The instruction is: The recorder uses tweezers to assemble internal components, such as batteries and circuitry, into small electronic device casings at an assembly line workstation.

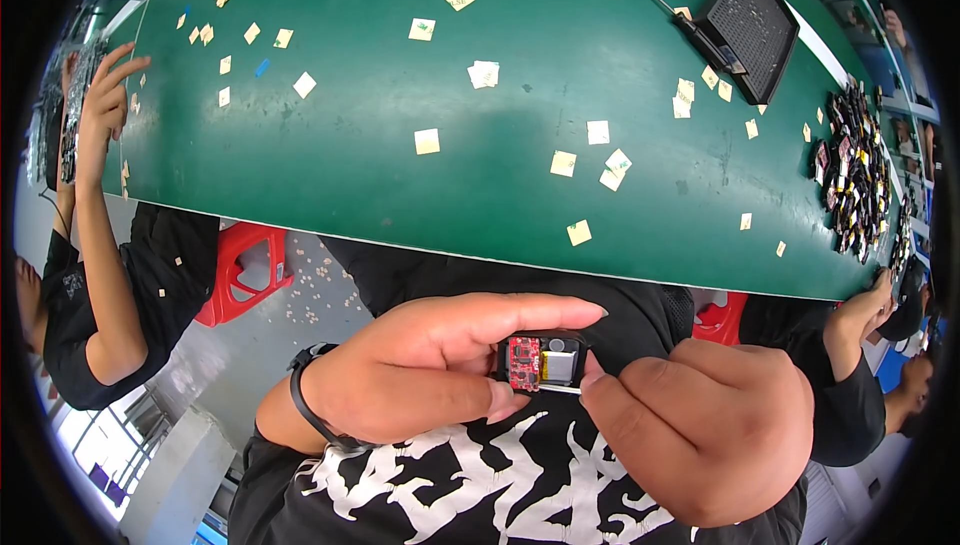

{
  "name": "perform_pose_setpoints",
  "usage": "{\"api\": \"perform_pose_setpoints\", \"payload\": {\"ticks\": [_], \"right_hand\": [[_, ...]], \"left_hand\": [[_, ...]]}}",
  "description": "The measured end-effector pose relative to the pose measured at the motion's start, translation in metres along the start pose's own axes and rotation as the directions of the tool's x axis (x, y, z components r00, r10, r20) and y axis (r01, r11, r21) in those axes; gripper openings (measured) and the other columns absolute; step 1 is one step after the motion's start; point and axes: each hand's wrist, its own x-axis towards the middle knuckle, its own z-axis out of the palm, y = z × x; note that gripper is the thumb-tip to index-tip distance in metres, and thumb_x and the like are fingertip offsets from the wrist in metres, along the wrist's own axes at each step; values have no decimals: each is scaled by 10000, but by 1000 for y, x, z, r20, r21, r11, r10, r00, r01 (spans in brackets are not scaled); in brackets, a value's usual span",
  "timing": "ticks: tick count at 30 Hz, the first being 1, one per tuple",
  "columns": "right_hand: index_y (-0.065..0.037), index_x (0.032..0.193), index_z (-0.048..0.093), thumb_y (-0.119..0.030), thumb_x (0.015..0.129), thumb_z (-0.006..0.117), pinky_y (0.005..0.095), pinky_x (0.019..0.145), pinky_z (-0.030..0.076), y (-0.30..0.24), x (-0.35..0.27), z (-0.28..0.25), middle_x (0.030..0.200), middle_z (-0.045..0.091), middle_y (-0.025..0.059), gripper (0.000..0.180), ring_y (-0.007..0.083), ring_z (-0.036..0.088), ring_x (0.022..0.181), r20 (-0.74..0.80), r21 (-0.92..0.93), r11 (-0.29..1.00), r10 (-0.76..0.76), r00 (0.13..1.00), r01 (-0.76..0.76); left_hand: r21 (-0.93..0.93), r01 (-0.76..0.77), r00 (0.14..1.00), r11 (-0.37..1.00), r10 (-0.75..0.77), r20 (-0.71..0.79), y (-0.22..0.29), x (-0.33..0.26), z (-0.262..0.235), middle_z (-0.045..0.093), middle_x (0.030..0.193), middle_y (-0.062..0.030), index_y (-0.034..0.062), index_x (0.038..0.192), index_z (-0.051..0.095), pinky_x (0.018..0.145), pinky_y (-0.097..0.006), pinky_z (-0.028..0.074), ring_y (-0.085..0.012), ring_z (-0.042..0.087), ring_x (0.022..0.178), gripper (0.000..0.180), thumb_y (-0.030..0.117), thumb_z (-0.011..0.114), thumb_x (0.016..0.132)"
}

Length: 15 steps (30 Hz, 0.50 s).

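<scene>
Facing a green table (350, 135); at the table's far right, a black tray (758, 17); just short of the table's near edge, clasped between thumb and fingers of the left hand (400, 370), touched by the curled right hand (705, 430), unclear whether gripped there, a black case (581, 360); exposed inside, a red board (523, 363) beside a silver cell (558, 369).

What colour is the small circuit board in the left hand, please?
The circuit board is red, best seen in the head view.
</scene>
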Motion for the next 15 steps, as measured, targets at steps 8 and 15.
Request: {"api": "perform_pose_setpoints", "payload": {"ticks": [8, 15], "right_hand": [[17, 889, 739, -79, 581, 742, 273, 397, 371, -8, 1, 4, 716, 616, 52, 323, 154, 538, 504, -4, -116, 993, 39, 999, -40], [4, 913, 733, -44, 574, 779, 290, 442, 393, -15, -4, 2, 719, 621, 64, 345, 179, 531, 504, 21, -134, 966, 226, 974, -221]], "left_hand": [[144, -64, 996, 988, 72, -53, -3, -1, 5, 598, 1404, -182, -120, 1516, 401, 1049, -283, 454, -148, 604, 1234, 605, -189, 533, 930], [376, -122, 976, 918, 180, -123, 2, -3, 5, 689, 1274, -152, -69, 1523, 426, 784, -200, 468, -42, 548, 841, 523, 1, 571, 1026]]}}
